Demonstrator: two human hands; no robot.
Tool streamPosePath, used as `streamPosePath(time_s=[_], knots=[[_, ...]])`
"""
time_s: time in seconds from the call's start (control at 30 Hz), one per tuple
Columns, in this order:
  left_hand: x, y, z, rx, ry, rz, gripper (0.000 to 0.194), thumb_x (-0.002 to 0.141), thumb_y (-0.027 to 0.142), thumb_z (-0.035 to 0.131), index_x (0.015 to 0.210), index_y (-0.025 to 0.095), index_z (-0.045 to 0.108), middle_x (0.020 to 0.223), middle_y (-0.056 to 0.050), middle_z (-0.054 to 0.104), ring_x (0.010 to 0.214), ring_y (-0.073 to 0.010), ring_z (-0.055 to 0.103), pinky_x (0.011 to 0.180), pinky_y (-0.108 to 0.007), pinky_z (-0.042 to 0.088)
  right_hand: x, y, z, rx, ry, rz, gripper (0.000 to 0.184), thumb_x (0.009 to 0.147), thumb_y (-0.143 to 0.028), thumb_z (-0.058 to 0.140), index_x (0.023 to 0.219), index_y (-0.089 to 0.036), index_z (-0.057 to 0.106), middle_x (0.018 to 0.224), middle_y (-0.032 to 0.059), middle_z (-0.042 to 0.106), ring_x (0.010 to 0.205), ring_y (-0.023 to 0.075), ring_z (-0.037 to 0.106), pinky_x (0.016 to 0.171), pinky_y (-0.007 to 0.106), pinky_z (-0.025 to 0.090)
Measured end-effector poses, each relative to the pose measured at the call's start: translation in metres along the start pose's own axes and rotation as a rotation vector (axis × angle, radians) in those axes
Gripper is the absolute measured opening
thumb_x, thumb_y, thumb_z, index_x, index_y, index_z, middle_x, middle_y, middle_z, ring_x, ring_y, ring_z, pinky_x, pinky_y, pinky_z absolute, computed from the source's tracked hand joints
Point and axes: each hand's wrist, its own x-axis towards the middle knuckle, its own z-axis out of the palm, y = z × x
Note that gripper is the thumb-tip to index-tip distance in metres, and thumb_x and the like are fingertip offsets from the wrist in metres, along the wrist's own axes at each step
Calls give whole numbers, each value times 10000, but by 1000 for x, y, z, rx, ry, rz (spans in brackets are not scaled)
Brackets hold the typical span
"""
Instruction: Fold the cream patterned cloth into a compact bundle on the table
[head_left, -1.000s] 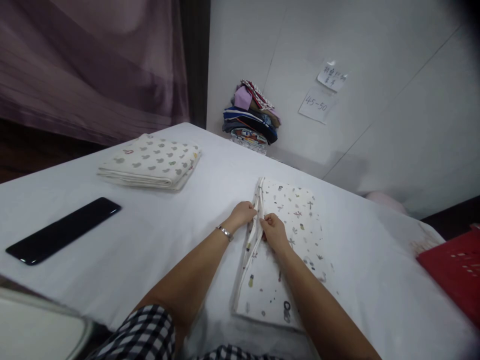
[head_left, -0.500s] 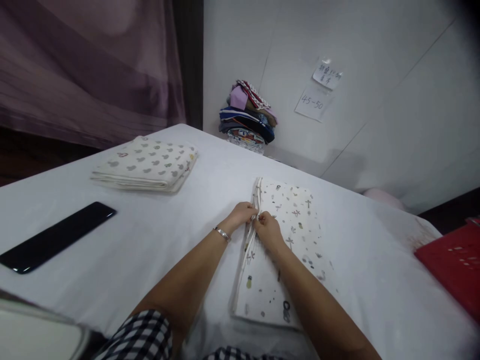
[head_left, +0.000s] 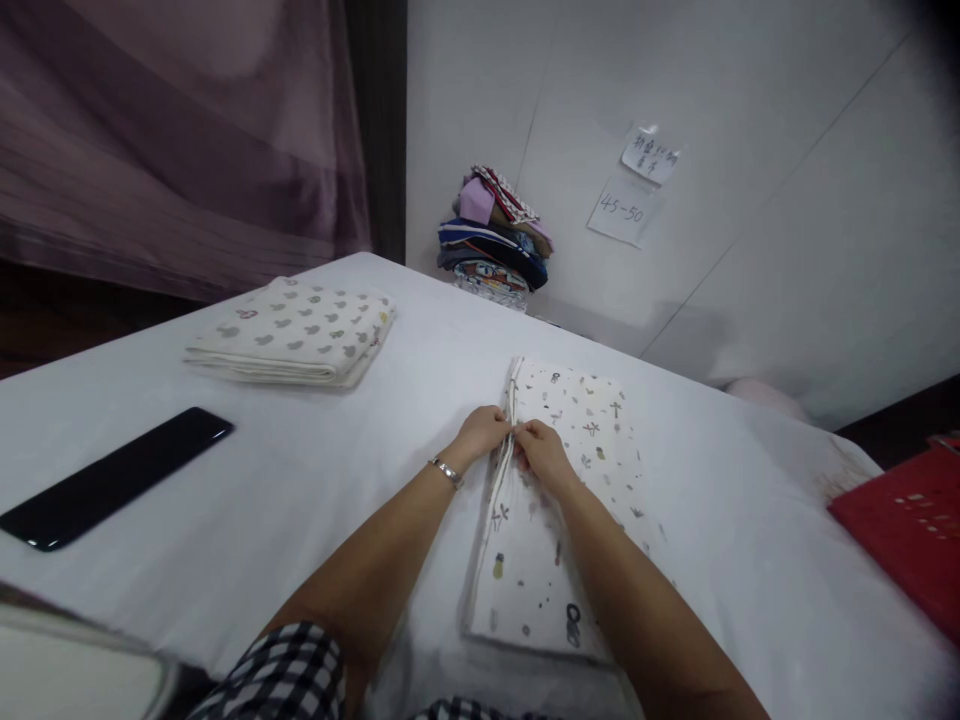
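Note:
In front of me a white cloth (head_left: 592,425) with small printed pineapples, palms and other motifs lies folded in layers. My left hand (head_left: 484,430) is closed on the layered left edge of this cloth, coming from the outer side. Just across from it, my right hand (head_left: 544,455) pinches the same edge, its fingertips almost meeting those of the left. The edge is gathered and slightly raised where the fingers grip it. Exactly which layers each hand holds is hidden.
A second folded cloth (head_left: 307,330) with grey prints lies at the far left of the white table (head_left: 337,480). Nearer is a long black glossy object (head_left: 120,475). Stacked folded clothes (head_left: 495,240) stand beyond the far edge. Something red (head_left: 900,530) sits at the right.
My right hand has shifted slightly to the right along its pinch, with fingers a little straighter. The cloth's edge is still held, and the folded cloth stays in place.

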Motion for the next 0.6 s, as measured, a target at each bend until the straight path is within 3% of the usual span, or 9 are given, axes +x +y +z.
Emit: streamPosePath(time_s=[0.37,0.6], knots=[[-2,1,-4,6,-6,-32,58,662,211,564,677,160,587,618,-9,592,593,-132,527,521,-220,353,11,0,0,-138,14,-22,145,790,-238,496,658,-185,526,532,-30,589,368,81,490,412,200,383],[1,-1,-4,-110,-52,-71,79,697,202,533,696,151,593,524,16,541,504,-108,504,494,-205,364,14,-1,2,-165,37,-30,133,755,-213,523,624,-191,513,490,-42,571,361,81,486,420,194,369]])
